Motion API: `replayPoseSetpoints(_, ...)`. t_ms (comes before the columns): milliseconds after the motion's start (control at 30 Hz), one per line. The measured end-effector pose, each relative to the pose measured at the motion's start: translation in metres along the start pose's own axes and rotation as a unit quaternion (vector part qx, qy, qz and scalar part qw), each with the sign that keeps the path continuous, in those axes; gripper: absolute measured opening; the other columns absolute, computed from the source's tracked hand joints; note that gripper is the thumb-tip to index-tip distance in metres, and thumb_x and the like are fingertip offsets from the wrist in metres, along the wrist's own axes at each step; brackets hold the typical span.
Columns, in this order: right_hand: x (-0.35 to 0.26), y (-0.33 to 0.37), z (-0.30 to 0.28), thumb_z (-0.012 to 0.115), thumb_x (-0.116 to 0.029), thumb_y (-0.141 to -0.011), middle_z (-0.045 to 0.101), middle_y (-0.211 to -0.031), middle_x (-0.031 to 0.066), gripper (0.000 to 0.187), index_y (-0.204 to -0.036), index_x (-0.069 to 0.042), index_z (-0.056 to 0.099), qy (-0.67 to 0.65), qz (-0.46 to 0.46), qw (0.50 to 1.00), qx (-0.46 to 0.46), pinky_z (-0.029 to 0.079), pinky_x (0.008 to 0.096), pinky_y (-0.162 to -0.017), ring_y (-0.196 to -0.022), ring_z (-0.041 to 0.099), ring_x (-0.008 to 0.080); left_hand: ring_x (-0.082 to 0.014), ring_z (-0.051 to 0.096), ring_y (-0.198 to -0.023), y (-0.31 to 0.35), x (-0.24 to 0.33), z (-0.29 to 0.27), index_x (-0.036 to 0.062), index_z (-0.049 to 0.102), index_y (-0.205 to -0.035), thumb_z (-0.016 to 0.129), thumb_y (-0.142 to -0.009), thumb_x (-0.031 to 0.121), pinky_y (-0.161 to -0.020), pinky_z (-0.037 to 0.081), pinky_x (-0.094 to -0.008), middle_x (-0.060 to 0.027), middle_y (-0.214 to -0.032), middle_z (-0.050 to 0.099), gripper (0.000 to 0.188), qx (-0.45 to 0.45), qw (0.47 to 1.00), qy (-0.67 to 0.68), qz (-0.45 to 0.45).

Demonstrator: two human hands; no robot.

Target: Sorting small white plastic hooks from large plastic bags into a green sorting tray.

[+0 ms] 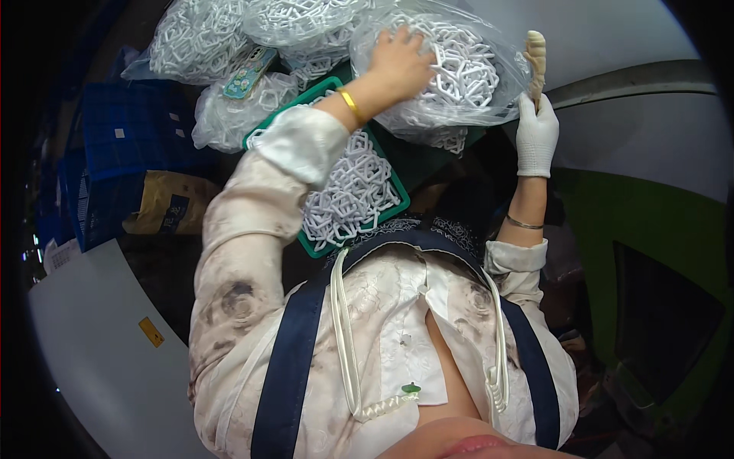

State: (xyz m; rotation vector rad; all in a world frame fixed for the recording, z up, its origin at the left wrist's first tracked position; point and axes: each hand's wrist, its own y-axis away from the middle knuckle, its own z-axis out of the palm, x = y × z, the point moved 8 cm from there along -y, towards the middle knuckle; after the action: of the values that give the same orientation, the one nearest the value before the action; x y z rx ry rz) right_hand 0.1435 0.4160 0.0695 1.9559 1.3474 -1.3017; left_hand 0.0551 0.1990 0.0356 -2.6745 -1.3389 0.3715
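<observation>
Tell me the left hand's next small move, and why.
Probably close the left hand gently on a few white links: it lies palm down with spread fingers over the links in the clear plastic bag, and seems to hold nothing. A gentle grip looks wise, since the links lie jumbled and might snag.

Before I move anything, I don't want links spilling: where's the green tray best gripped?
Probably hold the tray by its right rim, coming from the right: that edge shows bare, while the left sleeve partly covers its left side and links heap inside.
</observation>
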Motion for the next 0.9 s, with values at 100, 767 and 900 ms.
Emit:
replayPoseSetpoints(100, 0.008, -0.001, 0.007, 0.061, -0.02, -0.098, 0.059, -0.077, 0.003, 0.027, -0.102, 0.006, 0.065, 0.015, 0.023, 0.999, -0.035, 0.044, 0.0277, -0.07, -0.073, 0.049, 0.0089, -0.0359, 0.044, -0.138, -0.011, 0.028, 0.026, 0.0213, 0.063, -0.133, 0.052, -0.098, 0.046, -0.109, 0.037, -0.0575, -0.0106, -0.147, 0.052, 0.044, -0.116, 0.992, 0.052, -0.022)
replayPoseSetpoints(767, -0.048, 0.032, -0.018, 0.055, -0.03, -0.101, 0.068, -0.086, 0.0182, 0.028, -0.112, -0.006, 0.064, 0.198, -0.038, 0.979, -0.003, 0.051, 0.043, -0.076, -0.083, 0.067, 0.0351, -0.03, 0.068, -0.093, 0.084, -0.039, -0.1, 0.008, 0.075, -0.094, 0.067, -0.092, 0.023, -0.082, 0.055, -0.0384, -0.0084, -0.106, 0.071, 0.017, 0.159, 0.947, 0.278, -0.031)
replayPoseSetpoints(900, -0.063, 0.032, 0.037, 0.05, -0.034, -0.1, 0.069, -0.095, 0.0172, 0.026, -0.109, -0.018, 0.067, 0.4, -0.104, 0.884, -0.217, 0.051, 0.0514, -0.077, -0.092, 0.066, 0.0413, -0.0309, 0.068, -0.095, 0.118, -0.053, -0.089, 0.0063, 0.074, -0.097, 0.066, -0.093, 0.023, -0.082, 0.054, -0.0395, -0.0095, -0.107, 0.071, 0.019, 0.139, 0.908, 0.376, -0.12)
